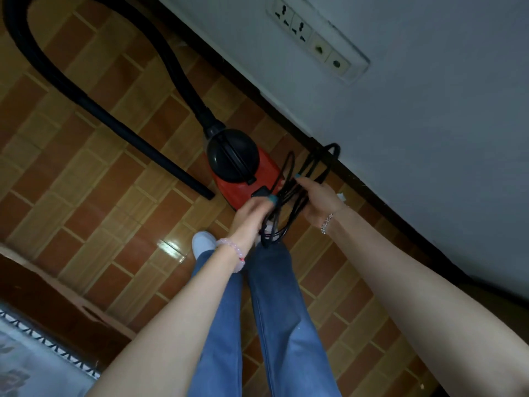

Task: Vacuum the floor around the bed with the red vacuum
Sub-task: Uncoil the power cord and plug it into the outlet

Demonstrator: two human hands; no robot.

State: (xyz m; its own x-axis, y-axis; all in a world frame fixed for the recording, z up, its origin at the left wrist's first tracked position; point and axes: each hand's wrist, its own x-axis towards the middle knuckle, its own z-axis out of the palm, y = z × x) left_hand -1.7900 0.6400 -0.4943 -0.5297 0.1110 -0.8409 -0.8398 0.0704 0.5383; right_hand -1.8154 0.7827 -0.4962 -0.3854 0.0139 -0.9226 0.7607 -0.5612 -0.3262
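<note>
Your left fingers (266, 203) are curled round one side of a bundle of looped black cord (279, 224), and your right fingers (307, 184) are curled round the other side, with the thumb laid over the top strands. Both your left hand (252, 214) and your right hand (317, 204) are gripping it, with the loops stretched between them and hanging below your left wrist. The bundle is held just above the red vacuum (237, 170), which stands on the tiled floor (100, 181) in front of your feet, near the dark skirting of the wall (429, 110). A black hose (177, 78) rises from the vacuum's round black end, arches to the left and comes back down as a straight tube (137, 143) whose open end rests on the floor just beside the red body. A socket strip (315, 38) is set in the wall beyond. The bed (34, 359) sits at your lower left.
</note>
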